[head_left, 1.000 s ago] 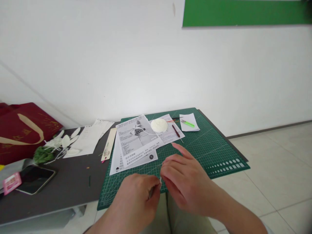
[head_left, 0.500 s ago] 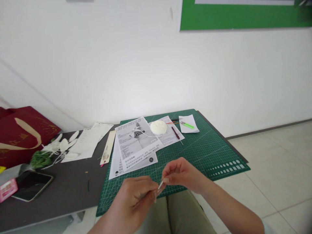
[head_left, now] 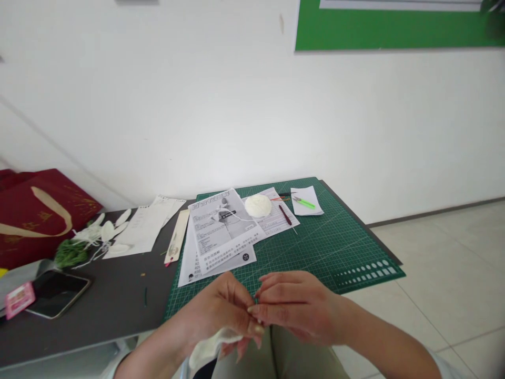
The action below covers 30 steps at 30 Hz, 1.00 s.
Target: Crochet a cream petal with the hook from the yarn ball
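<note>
My left hand (head_left: 226, 310) is closed at the front edge of the mat, above my lap. A soft white piece that looks crocheted (head_left: 211, 347) hangs below its palm, mostly covered by the fingers. My right hand (head_left: 295, 305) meets it fingertip to fingertip, thumb and forefinger pinched together. A small bit of white shows between the fingertips; the rest of that grip is hidden. Beyond the hands, a ball of white yarn (head_left: 258, 206) lies on printed sheets (head_left: 224, 226), its loose strand trailing left. Right of it is a dark-red-handled crochet hook (head_left: 284, 215).
The green cutting mat (head_left: 315, 247) overhangs the table's front. Green snips (head_left: 303, 202) lie on white paper at the back. Leftward are a bookmark (head_left: 177, 237), white petal-shaped pieces (head_left: 107, 230), green yarn (head_left: 71, 252), a phone (head_left: 59, 293) and a red bag (head_left: 43, 221).
Both hands have come lower and closer together, the right one turning its back upward. More of the white piece now shows under my left hand. The view has shifted slightly.
</note>
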{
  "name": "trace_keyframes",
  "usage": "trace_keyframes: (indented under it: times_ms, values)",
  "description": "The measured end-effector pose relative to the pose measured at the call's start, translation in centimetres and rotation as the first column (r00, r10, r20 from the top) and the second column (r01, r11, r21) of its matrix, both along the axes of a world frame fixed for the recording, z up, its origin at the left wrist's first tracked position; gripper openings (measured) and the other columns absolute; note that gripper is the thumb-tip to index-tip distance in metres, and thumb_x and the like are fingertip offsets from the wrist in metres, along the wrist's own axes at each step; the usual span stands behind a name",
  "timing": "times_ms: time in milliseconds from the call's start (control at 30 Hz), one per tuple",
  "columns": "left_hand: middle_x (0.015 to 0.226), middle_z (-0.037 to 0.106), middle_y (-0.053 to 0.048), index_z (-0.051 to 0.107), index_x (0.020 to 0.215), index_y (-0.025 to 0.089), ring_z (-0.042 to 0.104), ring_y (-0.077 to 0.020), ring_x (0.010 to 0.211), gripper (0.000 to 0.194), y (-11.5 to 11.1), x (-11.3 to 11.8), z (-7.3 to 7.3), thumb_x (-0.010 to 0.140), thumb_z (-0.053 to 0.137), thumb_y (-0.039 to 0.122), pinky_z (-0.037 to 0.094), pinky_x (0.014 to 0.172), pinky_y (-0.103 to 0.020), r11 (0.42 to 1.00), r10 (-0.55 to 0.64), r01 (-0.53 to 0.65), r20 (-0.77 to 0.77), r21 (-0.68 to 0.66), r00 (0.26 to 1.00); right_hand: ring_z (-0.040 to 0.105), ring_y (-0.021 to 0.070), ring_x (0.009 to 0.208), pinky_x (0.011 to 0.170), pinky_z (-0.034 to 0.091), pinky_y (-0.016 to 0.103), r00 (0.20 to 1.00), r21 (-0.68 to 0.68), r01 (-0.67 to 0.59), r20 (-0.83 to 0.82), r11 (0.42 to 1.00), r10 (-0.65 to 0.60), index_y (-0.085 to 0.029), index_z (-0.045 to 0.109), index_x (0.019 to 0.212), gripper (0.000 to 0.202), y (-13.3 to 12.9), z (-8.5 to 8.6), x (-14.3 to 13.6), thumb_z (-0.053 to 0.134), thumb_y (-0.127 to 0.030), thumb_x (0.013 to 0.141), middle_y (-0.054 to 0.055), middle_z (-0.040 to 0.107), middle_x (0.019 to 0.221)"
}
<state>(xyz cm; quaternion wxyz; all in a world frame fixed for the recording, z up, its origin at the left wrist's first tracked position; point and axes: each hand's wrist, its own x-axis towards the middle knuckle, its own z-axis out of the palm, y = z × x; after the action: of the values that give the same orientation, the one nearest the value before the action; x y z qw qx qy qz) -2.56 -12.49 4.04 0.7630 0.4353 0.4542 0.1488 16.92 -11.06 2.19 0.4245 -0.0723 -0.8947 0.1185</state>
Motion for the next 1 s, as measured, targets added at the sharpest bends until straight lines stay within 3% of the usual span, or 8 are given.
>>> trace_keyframes:
  times_ms: [200, 333, 433, 567, 733, 800, 867, 1000]
  values:
    - [0.033, 0.055, 0.0, 0.072, 0.049, 0.012, 0.039, -0.0062, 0.024, 0.014, 0.6, 0.0, -0.3, 0.052, 0.071, 0.025, 0.024, 0.027, -0.017, 0.999, -0.02, 0.021, 0.016, -0.049, 1.0, 0.065, 0.0135, 0.069, 0.062, 0.052, 0.022, 0.995, -0.085, 0.104, 0.021, 0.991, -0.102, -0.012, 0.063, 0.097, 0.021, -1.2, -0.1, 0.2, 0.043, -0.01, 0.089, 0.007, 0.07, 0.081]
    - [0.043, 0.057, 0.002, 0.07, 0.056, 0.012, 0.041, -0.0063, 0.033, 0.015, 0.0, -0.1, 0.7, 0.065, 0.065, 0.024, 0.028, 0.033, -0.018, 0.973, -0.11, 0.141, -0.173, 0.18, 0.979, 0.062, 0.0122, 0.064, 0.056, 0.046, 0.02, 0.986, -0.317, 0.155, 0.11, 0.936, -0.126, -0.015, 0.064, 0.086, 0.018, -2.0, 0.2, 0.1, 0.047, -0.01, 0.086, 0.005, 0.069, 0.075]
    - [0.051, 0.056, 0.0, 0.065, 0.056, 0.014, 0.049, -0.0106, 0.048, 0.026, -1.7, 0.4, 1.5, 0.079, 0.051, 0.015, 0.032, 0.044, -0.022, 0.689, 0.006, 0.377, -0.525, 0.619, 0.851, 0.056, 0.0121, 0.058, 0.053, 0.043, 0.022, 0.973, -0.536, 0.225, 0.165, 0.814, -0.16, -0.015, 0.065, 0.073, 0.018, -1.9, 0.3, -0.1, 0.049, -0.014, 0.083, 0.003, 0.063, 0.066]
    - [0.064, 0.061, -0.005, 0.066, 0.072, 0.013, 0.054, -0.0178, 0.057, 0.029, -3.5, 1.0, 1.8, 0.08, 0.041, 0.0, 0.038, 0.05, -0.03, -0.021, 0.219, 0.673, -0.654, 0.739, 0.725, 0.047, 0.0081, 0.042, 0.041, 0.041, 0.019, 0.993, -0.984, 0.117, 0.118, 0.131, -0.003, -0.014, 0.061, 0.061, 0.016, -0.4, -0.6, -0.4, 0.061, -0.025, 0.073, -0.004, 0.053, 0.049]
    - [0.069, 0.062, -0.005, 0.063, 0.076, 0.015, 0.055, -0.0187, 0.062, 0.026, -3.0, 0.8, 1.9, 0.075, 0.045, -0.004, 0.044, 0.054, -0.029, -0.111, 0.175, 0.706, -0.686, 0.699, 0.706, 0.029, 0.0027, 0.03, 0.027, 0.031, 0.013, 0.945, -0.851, -0.058, -0.215, -0.522, 0.246, -0.014, 0.053, 0.055, 0.017, 1.3, -2.2, -0.7, 0.065, -0.023, 0.064, -0.008, 0.043, 0.043]
    - [0.07, 0.062, -0.005, 0.063, 0.076, 0.015, 0.055, -0.0185, 0.064, 0.026, -2.4, 0.3, 1.8, 0.079, 0.043, -0.001, 0.045, 0.057, -0.029, -0.088, 0.145, 0.648, -0.634, 0.757, 0.76, 0.025, 0.0022, 0.03, 0.025, 0.026, 0.013, 0.907, -0.765, -0.121, -0.344, -0.633, 0.243, -0.015, 0.052, 0.059, 0.021, 1.0, -2.4, -0.6, 0.062, -0.03, 0.07, -0.008, 0.041, 0.045]
    - [0.069, 0.061, -0.005, 0.064, 0.077, 0.015, 0.056, -0.0157, 0.063, 0.029, -2.0, -0.2, 1.5, 0.086, 0.039, 0.003, 0.043, 0.056, -0.025, 0.108, 0.122, 0.534, -0.545, 0.838, 0.83, 0.04, 0.0053, 0.036, 0.029, 0.034, 0.015, 0.931, -0.867, -0.22, -0.323, -0.446, 0.171, -0.012, 0.059, 0.07, 0.03, 0.1, -2.2, -0.2, 0.056, -0.041, 0.079, -0.001, 0.054, 0.056]
    - [0.061, 0.059, -0.002, 0.064, 0.068, 0.014, 0.054, -0.0123, 0.056, 0.027, -1.5, -0.6, 1.3, 0.085, 0.043, 0.01, 0.039, 0.053, -0.021, 0.49, 0.154, 0.283, -0.402, 0.824, 0.903, 0.058, 0.0186, 0.102, 0.083, 0.053, 0.034, 0.991, -0.811, 0.024, -0.056, 0.585, -0.117, -0.019, 0.056, 0.121, 0.034, -2.1, -0.9, 1.0, 0.055, -0.026, 0.088, 0.011, 0.06, 0.117]
